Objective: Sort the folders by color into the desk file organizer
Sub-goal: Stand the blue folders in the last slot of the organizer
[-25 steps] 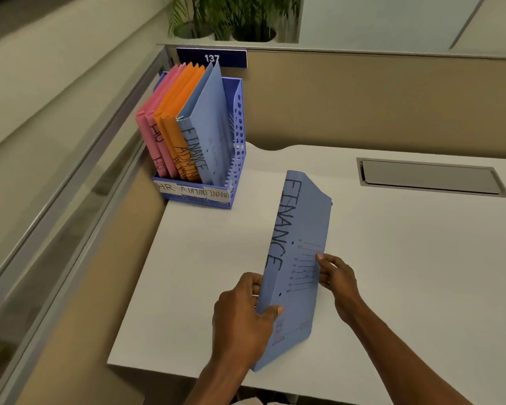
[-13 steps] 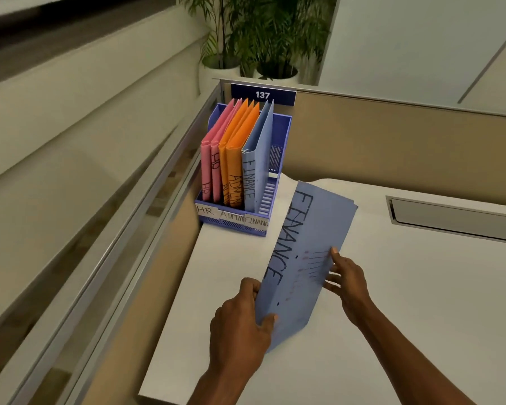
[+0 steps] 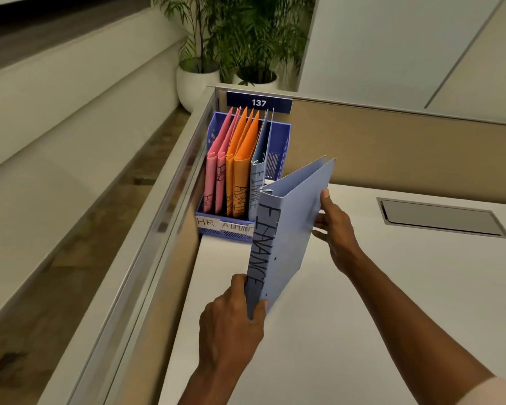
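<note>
Folder moved: blue folder [image 3: 289, 217] now up off tabletop [image 3: 362, 317], close to organizer [image 3: 284, 147]. Left hand [image 3: 231, 320] fingers pinch near corner, right hand [image 3: 333, 229] fingers hold right edge. I worry: it may bump blue one already inside, or slip.

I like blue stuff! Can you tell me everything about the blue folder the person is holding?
The blue folder looks like thin card, with FINANCE handwritten in dark ink down its spine and small punched holes near the fold. It is closed and tilted, its top leaning away toward the right. The left hand pinches its bottom corner and the right hand steadies its far edge. It is held over the white desk, right in front of the file organizer, not inside yet.
</note>
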A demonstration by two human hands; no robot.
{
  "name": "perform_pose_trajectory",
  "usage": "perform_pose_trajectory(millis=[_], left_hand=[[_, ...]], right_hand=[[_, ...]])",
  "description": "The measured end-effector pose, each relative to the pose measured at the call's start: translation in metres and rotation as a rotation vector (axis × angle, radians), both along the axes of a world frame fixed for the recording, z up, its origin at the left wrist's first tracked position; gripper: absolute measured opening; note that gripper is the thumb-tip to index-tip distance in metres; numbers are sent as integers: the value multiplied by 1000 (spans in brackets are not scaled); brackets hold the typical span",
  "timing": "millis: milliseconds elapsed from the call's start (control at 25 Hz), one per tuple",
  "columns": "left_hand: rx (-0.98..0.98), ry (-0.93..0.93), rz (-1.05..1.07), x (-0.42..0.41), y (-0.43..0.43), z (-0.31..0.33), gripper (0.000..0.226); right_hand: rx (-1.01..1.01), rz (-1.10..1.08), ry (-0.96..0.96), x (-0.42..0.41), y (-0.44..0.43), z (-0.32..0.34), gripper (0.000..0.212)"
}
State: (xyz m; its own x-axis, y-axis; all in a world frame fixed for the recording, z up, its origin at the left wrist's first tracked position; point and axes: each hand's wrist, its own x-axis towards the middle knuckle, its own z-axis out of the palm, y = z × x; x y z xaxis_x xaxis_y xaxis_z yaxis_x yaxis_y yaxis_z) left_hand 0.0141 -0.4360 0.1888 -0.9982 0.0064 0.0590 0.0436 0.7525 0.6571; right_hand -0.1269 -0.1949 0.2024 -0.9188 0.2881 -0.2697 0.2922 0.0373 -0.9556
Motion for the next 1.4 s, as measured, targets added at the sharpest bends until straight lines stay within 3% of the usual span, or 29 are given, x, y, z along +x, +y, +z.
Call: perform_pose_trajectory(millis=[80, 280, 480, 680, 760, 960, 1280, 1400], left_hand=[[-44, 32, 3, -3, 5, 1, 52], [-147, 127, 4, -16, 18, 5, 49], [-221, 295, 30, -44, 35, 24, 51], [-169, 368, 63, -89, 47, 55, 54], [-148, 382, 72, -112, 47, 64, 58], [-83, 344, 35, -163, 46, 65, 67], [-16, 281, 48, -217, 57, 39, 66], [-25, 246, 51, -227, 65, 29, 62]], right_hand=[[-16, 26, -8, -7, -3, 9, 117], [-55, 80, 46, -32, 0, 46, 88], [-26, 233, 85, -87, -1, 124, 116], [83, 310, 215, -132, -16, 186, 61], [115, 307, 244, -144, -23, 205, 49], [201, 310, 304, -184, -34, 211, 70], [300, 283, 437, -237, -36, 191, 65], [305, 268, 444, -245, -35, 181, 73]])
